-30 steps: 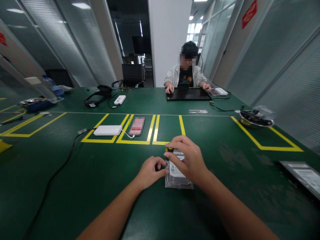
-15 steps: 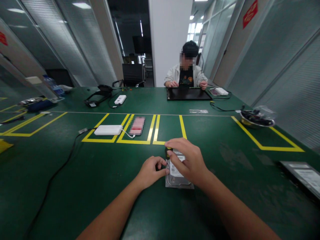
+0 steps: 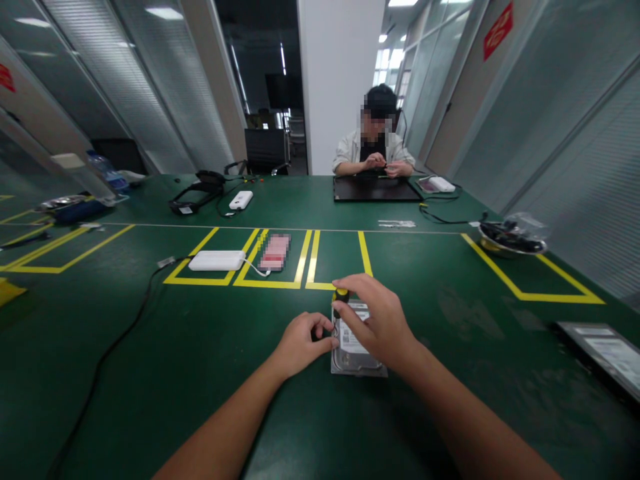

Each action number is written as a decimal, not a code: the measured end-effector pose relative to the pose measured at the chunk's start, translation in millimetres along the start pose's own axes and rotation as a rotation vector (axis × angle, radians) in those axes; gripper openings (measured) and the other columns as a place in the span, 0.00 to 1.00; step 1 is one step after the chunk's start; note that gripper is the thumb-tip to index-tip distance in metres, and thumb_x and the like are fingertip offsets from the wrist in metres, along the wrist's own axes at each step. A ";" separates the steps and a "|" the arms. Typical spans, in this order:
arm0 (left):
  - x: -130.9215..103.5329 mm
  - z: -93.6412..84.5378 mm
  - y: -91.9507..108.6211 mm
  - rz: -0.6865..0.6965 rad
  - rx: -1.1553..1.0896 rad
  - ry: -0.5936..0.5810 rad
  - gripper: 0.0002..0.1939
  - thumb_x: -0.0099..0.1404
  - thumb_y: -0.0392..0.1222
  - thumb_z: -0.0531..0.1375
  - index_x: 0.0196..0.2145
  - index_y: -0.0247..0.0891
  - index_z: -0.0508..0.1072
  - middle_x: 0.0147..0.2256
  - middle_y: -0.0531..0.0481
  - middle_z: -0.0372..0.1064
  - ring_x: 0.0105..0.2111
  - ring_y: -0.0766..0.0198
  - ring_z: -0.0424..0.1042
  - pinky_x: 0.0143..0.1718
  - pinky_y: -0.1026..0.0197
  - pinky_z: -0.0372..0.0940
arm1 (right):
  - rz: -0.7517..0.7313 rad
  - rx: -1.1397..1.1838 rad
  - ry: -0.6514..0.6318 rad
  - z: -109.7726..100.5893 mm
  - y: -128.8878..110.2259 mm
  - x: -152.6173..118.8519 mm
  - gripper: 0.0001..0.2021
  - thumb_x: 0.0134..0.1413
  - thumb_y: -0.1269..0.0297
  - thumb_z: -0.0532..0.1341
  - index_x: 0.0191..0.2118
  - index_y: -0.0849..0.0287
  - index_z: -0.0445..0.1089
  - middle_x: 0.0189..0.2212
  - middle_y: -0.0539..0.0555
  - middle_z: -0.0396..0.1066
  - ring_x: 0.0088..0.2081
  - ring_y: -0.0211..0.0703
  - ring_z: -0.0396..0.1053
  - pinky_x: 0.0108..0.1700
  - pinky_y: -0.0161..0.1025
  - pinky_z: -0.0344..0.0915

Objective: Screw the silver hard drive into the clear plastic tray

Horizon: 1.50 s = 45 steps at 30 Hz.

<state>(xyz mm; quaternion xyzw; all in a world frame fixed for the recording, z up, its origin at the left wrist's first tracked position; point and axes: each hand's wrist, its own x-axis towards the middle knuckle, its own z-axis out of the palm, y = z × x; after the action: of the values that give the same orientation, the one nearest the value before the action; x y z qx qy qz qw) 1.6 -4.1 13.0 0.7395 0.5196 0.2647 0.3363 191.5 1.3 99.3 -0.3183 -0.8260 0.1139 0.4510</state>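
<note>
The right hand (image 3: 383,320) gripped the yellow-and-black tool (image 3: 342,295) near-upright at the left long edge of the hard drive (image 3: 357,365), which lay fore-and-aft on the green table (image 3: 200,413); the left hand (image 3: 300,347) adjoined that edge, fingers curled, hold indeterminable.

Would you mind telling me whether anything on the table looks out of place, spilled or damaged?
I see no spill or damage. Slightly askew, perhaps: the white power bank lies across both side lines of a yellow tape outline, not neatly inside.
</note>
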 end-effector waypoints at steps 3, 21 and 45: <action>-0.8 -0.2 -0.5 0.003 -0.003 -0.002 0.12 0.57 0.46 0.68 0.36 0.38 0.75 0.27 0.56 0.64 0.31 0.63 0.64 0.31 0.63 0.54 | 0.003 -0.027 0.045 -11.7 -4.7 2.9 0.14 0.60 0.71 0.60 0.51 0.61 0.68 0.43 0.55 0.70 0.44 0.41 0.68 0.46 0.39 0.66; -20.8 6.5 25.2 0.442 0.320 -0.044 0.32 0.61 0.59 0.63 0.58 0.44 0.67 0.61 0.43 0.62 0.61 0.44 0.57 0.58 0.44 0.50 | 0.409 -0.793 0.156 -82.4 33.5 -122.6 0.20 0.65 0.44 0.50 0.35 0.58 0.63 0.39 0.57 0.75 0.30 0.44 0.73 0.26 0.38 0.65; -22.8 13.4 32.5 0.407 0.390 -0.185 0.37 0.61 0.57 0.64 0.64 0.48 0.60 0.64 0.42 0.58 0.64 0.45 0.56 0.63 0.36 0.35 | 0.695 -0.795 -0.335 -57.1 56.0 -141.1 0.09 0.68 0.61 0.51 0.45 0.60 0.61 0.41 0.57 0.63 0.31 0.43 0.71 0.27 0.37 0.65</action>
<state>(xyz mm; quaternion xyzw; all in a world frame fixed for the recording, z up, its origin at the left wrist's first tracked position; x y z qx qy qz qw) 23.5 -36.3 28.6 0.9001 0.3690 0.1534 0.1737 317.0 -49.9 10.1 -0.6955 -0.7122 -0.0155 0.0941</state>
